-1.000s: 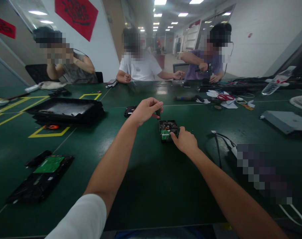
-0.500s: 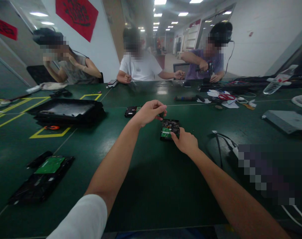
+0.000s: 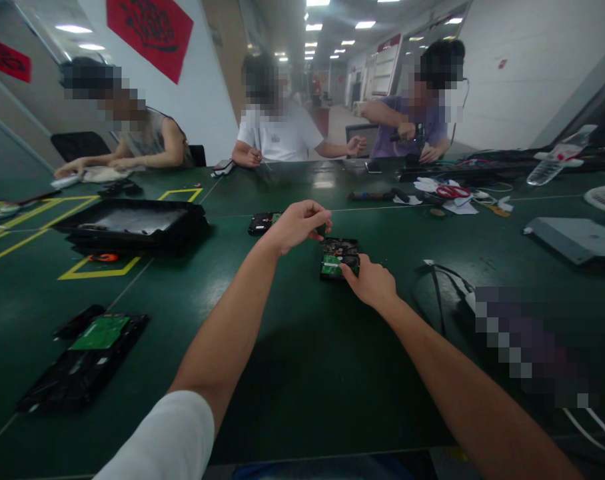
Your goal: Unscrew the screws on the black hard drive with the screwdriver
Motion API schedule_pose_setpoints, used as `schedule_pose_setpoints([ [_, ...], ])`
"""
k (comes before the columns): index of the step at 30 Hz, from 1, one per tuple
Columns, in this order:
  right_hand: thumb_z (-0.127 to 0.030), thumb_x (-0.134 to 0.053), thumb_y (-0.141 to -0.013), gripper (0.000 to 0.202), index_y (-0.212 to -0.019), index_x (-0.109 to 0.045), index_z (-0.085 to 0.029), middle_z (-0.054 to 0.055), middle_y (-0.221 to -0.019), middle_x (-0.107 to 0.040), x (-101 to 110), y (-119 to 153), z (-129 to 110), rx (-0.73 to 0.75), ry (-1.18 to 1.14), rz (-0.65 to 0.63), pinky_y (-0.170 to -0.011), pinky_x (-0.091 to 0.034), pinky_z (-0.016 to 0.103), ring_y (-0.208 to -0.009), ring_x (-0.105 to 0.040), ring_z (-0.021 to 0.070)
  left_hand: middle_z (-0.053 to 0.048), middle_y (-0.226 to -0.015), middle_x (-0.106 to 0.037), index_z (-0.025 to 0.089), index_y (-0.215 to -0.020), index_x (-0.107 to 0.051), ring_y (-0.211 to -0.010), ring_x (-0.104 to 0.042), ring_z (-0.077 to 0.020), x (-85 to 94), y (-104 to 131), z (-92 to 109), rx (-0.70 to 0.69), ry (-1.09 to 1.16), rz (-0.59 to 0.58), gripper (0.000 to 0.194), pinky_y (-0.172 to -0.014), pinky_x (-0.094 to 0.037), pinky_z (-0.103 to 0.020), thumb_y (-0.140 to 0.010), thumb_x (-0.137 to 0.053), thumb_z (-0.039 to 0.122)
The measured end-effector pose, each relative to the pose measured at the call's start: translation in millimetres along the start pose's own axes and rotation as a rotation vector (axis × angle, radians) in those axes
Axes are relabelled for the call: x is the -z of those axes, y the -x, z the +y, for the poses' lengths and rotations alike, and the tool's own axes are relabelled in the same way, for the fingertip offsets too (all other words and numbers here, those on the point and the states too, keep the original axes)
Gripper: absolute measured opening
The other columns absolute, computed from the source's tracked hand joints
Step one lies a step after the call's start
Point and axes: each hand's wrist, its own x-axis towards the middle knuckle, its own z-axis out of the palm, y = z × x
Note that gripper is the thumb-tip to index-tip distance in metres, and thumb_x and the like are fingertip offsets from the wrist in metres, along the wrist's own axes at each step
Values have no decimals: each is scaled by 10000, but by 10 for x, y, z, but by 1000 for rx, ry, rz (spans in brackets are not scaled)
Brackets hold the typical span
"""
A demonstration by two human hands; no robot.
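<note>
On the table, grips the hard drive with the right hand, pinches a dark object by its far corner with the left hand; could scratch the circuit board by slipping.

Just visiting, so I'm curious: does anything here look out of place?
An untidy heap of white scraps, with something red among them, lies loosely beyond the right hand. The clear bottle farther right appears tilted, though the wide lens may exaggerate that.
</note>
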Motion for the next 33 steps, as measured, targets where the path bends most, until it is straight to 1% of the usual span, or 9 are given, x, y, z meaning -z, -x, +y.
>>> schedule_pose_setpoints([
  [8,-700,-355,-989,644,-1288,-526,-155,206,-1054,-721,27,6,-9,-1,-15,-24,-750,-538,404,-920,-725,336,-102,-943,-719,147,-910,-599,-828,-682,-150,-10,3,0,14,-4,-7,241,-686,-591,-279,-925,-692,369],
  [12,-695,-345,-992,641,-1271,-534,-150,209,-1034,-724,21,8,-5,8,-13,-5,-732,-541,421,-909,-725,355,-103,-940,-717,147,-913,-601,-826,-682,-154,-13,4,-1,12,-5,-8,229,-685,-592,-286,-929,-686,359],
  [18,-693,-350,-994,636,-1272,-539,-154,210,-1046,-722,3,4,8,13,-3,0,-788,-538,452,-963,-722,377,-96,-921,-719,150,-898,-592,-801,-679,-143,-27,10,12,16,-1,-1,230,-673,-581,-272,-929,-684,359],
  [24,-697,-361,-990,646,-1289,-534,-152,217,-1052,-725,9,-2,1,5,-5,-12,-793,-541,450,-961,-720,368,-94,-924,-720,155,-887,-596,-806,-679,-146,-24,19,22,22,0,11,212,-665,-574,-270,-924,-686,343],
  [33,-696,-342,-992,649,-1283,-534,-148,213,-1053,-721,19,7,-9,9,-12,-7,-745,-542,430,-928,-722,360,-98,-928,-720,154,-892,-593,-809,-679,-149,-10,16,22,31,7,10,220,-668,-575,-277,-929,-686,351],
])
